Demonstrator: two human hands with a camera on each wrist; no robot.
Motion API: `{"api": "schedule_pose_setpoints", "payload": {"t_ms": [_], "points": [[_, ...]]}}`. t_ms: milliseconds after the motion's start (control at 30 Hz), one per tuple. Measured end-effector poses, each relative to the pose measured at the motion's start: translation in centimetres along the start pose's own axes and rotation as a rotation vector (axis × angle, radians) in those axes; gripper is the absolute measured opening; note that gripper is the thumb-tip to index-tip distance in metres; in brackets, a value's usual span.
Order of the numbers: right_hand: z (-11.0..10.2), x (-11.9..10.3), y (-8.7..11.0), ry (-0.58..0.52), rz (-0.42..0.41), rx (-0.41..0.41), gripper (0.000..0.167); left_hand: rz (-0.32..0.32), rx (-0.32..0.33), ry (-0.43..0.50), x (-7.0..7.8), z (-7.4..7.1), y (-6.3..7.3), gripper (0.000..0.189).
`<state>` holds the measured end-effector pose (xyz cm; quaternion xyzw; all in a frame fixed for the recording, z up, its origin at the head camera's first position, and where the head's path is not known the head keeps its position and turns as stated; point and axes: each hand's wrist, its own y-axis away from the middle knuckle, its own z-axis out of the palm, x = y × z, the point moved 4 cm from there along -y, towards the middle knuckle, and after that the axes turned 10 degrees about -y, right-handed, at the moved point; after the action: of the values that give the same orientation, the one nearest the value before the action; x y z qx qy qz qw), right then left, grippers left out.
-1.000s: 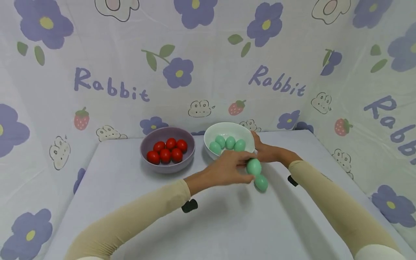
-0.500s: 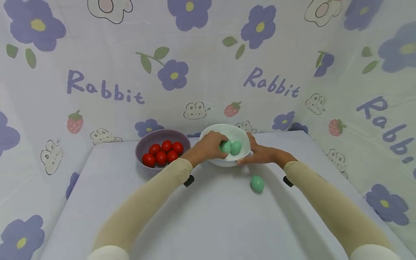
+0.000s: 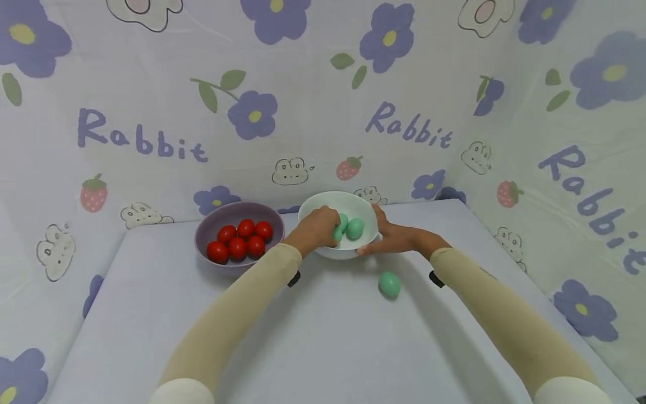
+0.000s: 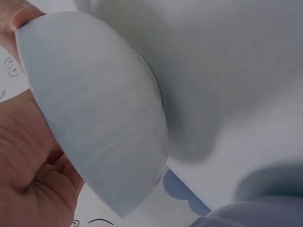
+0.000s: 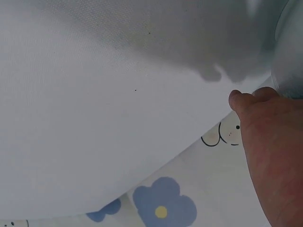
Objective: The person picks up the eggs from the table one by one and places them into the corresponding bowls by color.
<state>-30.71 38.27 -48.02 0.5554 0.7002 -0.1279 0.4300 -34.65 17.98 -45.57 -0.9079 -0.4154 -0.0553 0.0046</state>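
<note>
My left hand [image 3: 319, 229] reaches over the near left rim of the white bowl [image 3: 337, 252], its fingers curled against a green egg [image 3: 337, 233] that they partly cover. Two more green eggs, one of them a fully visible egg [image 3: 355, 228], lie beside it; the hand hides the bowl's left part. At the right side, my right hand [image 3: 396, 237] grips the bowl, thumb toward the front. In the left wrist view the bowl's outer wall [image 4: 99, 104] fills the middle, with the left palm [image 4: 33, 161] at its rim. A single green egg [image 3: 389, 285] lies on the table in front.
Left of the white bowl stands a purple bowl [image 3: 202, 247] holding several red eggs [image 3: 237, 248]; my left forearm passes close by its right side. A white cloth covers the table [image 3: 323, 336]. Patterned fabric walls [image 3: 313, 129] rise behind and at both sides.
My left hand has carried a green egg from the table into the white bowl and down among the others. One egg stays on the table. My right hand keeps its grip on the bowl.
</note>
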Motion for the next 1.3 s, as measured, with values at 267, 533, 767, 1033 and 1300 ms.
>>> {"api": "schedule_pose_setpoints", "payload": {"t_ms": [267,533,767,1033,1300], "points": [[-0.7,-1.0,0.3,0.013,0.013,0.006,0.139,0.012,0.019,-0.199,1.4,-0.9,0.1,0.041],[-0.8,-1.5,0.0,0.009,0.007,0.008,0.139,-0.024,0.048,-0.327,2.3,-1.5,0.6,0.025],[-0.4,-1.5,-0.2,0.004,0.009,0.011,0.139,-0.041,0.044,-0.359,2.2,-1.2,0.8,0.028],[-0.1,-0.9,0.0,0.002,0.021,0.004,0.139,-0.057,0.003,-0.291,2.2,-0.7,0.9,0.019],[0.2,0.1,-0.1,-0.006,0.003,-0.001,0.136,-0.010,0.019,-0.214,1.8,-0.4,1.1,0.015]]}}
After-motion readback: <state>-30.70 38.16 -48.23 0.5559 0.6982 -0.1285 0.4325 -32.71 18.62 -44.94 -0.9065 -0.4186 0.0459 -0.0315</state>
